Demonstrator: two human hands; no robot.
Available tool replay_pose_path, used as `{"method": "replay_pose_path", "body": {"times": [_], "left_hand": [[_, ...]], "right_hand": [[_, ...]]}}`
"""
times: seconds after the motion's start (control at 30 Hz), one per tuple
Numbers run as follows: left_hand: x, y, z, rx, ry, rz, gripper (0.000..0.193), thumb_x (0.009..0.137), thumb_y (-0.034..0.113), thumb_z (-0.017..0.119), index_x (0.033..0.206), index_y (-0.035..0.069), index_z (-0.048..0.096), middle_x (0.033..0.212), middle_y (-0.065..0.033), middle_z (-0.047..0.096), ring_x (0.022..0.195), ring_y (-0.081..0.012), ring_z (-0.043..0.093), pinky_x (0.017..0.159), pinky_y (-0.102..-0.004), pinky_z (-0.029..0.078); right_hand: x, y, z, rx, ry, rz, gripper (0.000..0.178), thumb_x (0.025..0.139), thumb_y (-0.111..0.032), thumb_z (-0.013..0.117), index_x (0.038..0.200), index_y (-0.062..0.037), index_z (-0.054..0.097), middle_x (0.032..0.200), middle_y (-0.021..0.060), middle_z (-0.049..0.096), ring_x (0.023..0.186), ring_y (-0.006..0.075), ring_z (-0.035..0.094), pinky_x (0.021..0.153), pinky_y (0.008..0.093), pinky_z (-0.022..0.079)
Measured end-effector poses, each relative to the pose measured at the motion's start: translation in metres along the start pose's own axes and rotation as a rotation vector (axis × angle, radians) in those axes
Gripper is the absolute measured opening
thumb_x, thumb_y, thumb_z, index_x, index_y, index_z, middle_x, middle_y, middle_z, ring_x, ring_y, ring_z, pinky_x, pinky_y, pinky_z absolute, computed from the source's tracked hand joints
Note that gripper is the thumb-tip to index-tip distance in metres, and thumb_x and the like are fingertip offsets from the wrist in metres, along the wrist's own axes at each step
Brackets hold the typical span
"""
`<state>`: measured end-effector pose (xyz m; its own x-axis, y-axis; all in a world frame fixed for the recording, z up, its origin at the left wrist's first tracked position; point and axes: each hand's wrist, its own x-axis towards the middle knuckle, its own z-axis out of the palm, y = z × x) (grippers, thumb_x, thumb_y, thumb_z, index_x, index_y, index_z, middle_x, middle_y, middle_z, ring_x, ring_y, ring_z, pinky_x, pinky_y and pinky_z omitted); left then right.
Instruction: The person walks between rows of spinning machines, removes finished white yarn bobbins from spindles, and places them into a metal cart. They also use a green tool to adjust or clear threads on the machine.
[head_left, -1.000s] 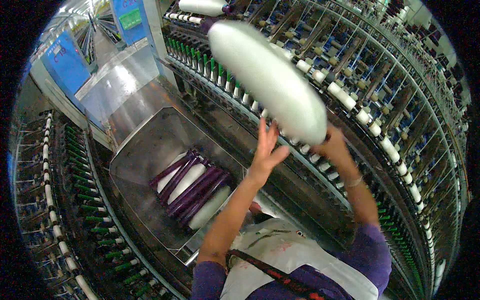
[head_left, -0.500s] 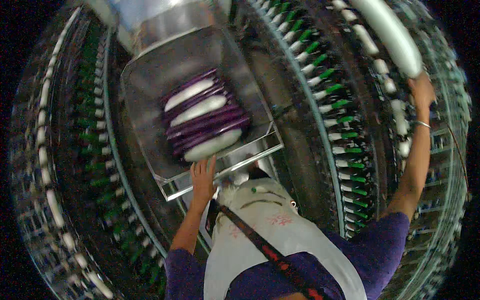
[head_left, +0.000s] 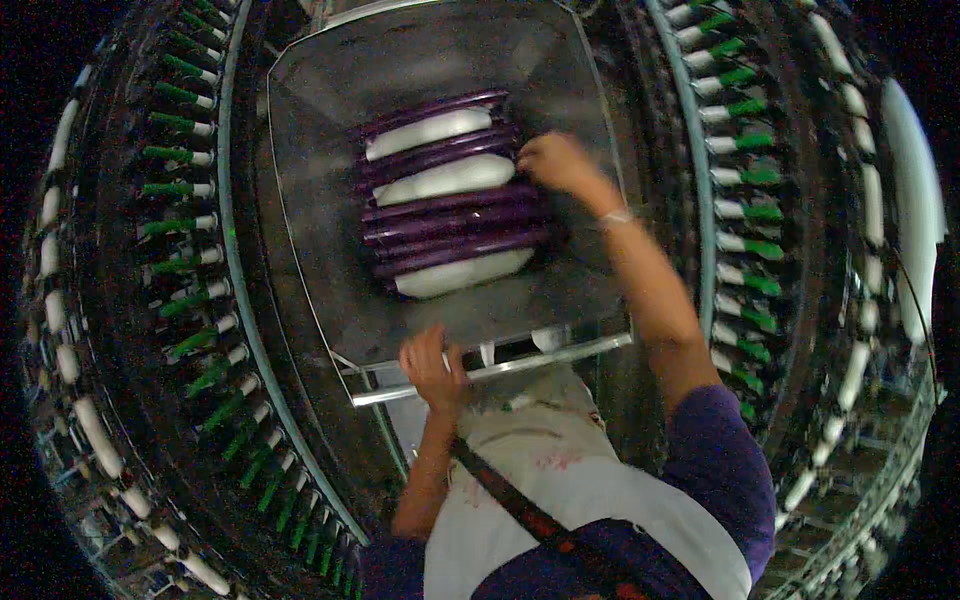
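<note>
A wide dark cart tray (head_left: 310, 250) with a metal rim stands in front of me. In it lies a stack of dark purple tubes (head_left: 450, 225), with thick white yarn bobbins (head_left: 445, 180) among them. My right hand (head_left: 562, 165) is over the tray at the right end of the stack, fingers bent together by a tube end. Blur hides what they pinch, if anything. My left hand (head_left: 432, 368) rests over the tray's near rim, fingers reaching forward and thumb apart, with nothing held.
Spinning machines flank the cart, with rows of green-and-white spindles (head_left: 745, 210) behind long rails (head_left: 232, 235). White bobbins (head_left: 865, 190) hang farther out on both sides. A large white bobbin (head_left: 915, 215) hangs blurred at the far right.
My right hand has come from the large white bobbin on the right across to the stack in the tray. My left hand has drawn back from the nearest white bobbin.
</note>
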<state>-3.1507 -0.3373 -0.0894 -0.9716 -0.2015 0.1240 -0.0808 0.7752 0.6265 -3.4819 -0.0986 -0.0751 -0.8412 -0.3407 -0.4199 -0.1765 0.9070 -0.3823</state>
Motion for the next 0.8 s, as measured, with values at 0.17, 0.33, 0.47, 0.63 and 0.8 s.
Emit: {"method": "replay_pose_path", "body": {"times": [0.17,0.33,0.47,0.63,0.8], "left_hand": [[-0.005,0.004,-0.001,0.221,-0.176,-0.070,0.026,0.088,0.028,0.056,0.099,0.009,0.070,0.084,-0.0087,0.062,0.080,-0.0296,0.056,0.091,-0.0448,0.037],[-0.014,0.007,-0.004,0.198,-0.080,-0.102,0.031,0.092,0.036,0.050,0.091,0.014,0.073,0.077,-0.0066,0.063,0.071,-0.0287,0.056,0.081,-0.0409,0.038],[-0.015,0.004,-0.005,0.328,-0.192,-0.115,0.022,0.088,0.031,0.058,0.092,0.015,0.073,0.080,-0.0049,0.064,0.074,-0.0259,0.057,0.082,-0.0403,0.039],[0.001,0.003,-0.006,0.163,-0.068,0.027,0.021,0.082,0.021,0.066,0.101,0.012,0.070,0.090,-0.0059,0.065,0.088,-0.0280,0.057,0.091,-0.0438,0.040],[-0.006,0.001,-0.008,-0.028,-0.002,0.156,0.025,0.082,0.022,0.069,0.103,0.010,0.068,0.100,-0.0091,0.063,0.100,-0.0307,0.056,0.099,-0.0493,0.036]], "right_hand": [[0.177,0.119,0.251,-0.405,-0.141,0.092,0.037,0.085,-0.020,0.053,0.115,-0.0027,0.064,0.108,0.0185,0.069,0.098,0.0390,0.066,0.089,0.0493,0.052],[0.193,0.163,0.275,-0.514,0.076,0.004,0.052,0.089,-0.028,0.058,0.133,-0.0025,0.051,0.113,0.0199,0.067,0.098,0.0357,0.067,0.083,0.0465,0.055],[0.176,0.120,0.213,-0.487,-0.285,-0.028,0.048,0.082,-0.017,0.062,0.126,-0.0030,0.050,0.103,0.0195,0.069,0.094,0.0350,0.068,0.077,0.0467,0.055],[0.079,0.030,0.127,-0.555,0.259,-0.300,0.037,0.071,-0.012,0.071,0.103,-0.0063,0.054,0.080,0.0134,0.068,0.075,0.0339,0.069,0.061,0.0484,0.053],[-0.117,-0.008,0.011,-0.426,0.191,0.258,0.050,0.066,-0.019,0.076,0.112,-0.0132,0.058,0.083,0.0148,0.069,0.077,0.0355,0.068,0.065,0.0483,0.053]]}}
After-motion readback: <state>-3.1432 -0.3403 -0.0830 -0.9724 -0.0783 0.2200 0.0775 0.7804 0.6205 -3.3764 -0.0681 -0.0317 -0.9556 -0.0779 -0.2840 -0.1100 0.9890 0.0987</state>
